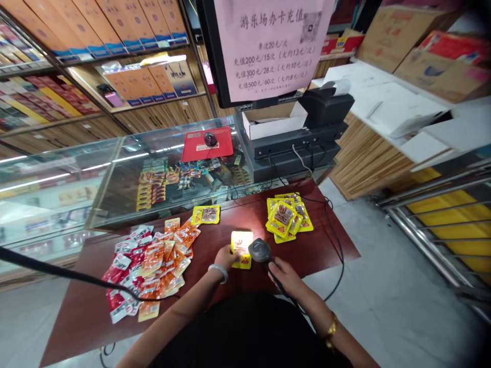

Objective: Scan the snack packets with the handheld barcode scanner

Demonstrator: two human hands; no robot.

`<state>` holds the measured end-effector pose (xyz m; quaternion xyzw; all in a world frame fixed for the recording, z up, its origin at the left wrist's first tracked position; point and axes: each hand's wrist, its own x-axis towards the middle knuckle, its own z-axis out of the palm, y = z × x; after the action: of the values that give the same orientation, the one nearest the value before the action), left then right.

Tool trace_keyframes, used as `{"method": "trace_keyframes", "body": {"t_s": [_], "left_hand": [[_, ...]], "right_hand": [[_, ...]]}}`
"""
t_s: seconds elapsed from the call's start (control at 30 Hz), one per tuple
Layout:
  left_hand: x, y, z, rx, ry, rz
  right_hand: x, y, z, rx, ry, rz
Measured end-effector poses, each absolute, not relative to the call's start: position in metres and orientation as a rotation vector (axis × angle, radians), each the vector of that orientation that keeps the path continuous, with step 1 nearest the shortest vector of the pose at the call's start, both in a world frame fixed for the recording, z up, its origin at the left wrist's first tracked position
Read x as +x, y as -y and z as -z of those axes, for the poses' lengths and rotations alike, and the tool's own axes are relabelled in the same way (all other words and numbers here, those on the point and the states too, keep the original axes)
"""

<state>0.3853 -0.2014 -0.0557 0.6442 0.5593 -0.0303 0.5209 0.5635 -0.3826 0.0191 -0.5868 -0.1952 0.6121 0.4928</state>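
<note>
Scanner (260, 251) in right hand (286, 276) overhangs packet (241, 249) near table (330, 245) edge

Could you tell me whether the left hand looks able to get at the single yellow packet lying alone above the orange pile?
Probably yes. The left hand rests on the lit yellow packet, and only bare tabletop lies between it and the single yellow packet. The orange pile sits off to the side.

Left hand (227, 257) flat, fingers down; right hand (284, 274) grip closed.
</note>
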Motion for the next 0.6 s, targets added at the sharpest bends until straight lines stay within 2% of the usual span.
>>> {"method": "trace_keyframes", "body": {"t_s": [0.27, 0.6], "left_hand": [[0.417, 0.22, 0.054, 1.264, -0.952, 0.008], [0.537, 0.24, 0.028, 2.106, -0.539, 0.232]], "right_hand": [[0.581, 0.402, -0.028, -1.506, 0.363, -1.325], [0.599, 0.453, -0.026, -1.618, 0.113, -1.001]]}}
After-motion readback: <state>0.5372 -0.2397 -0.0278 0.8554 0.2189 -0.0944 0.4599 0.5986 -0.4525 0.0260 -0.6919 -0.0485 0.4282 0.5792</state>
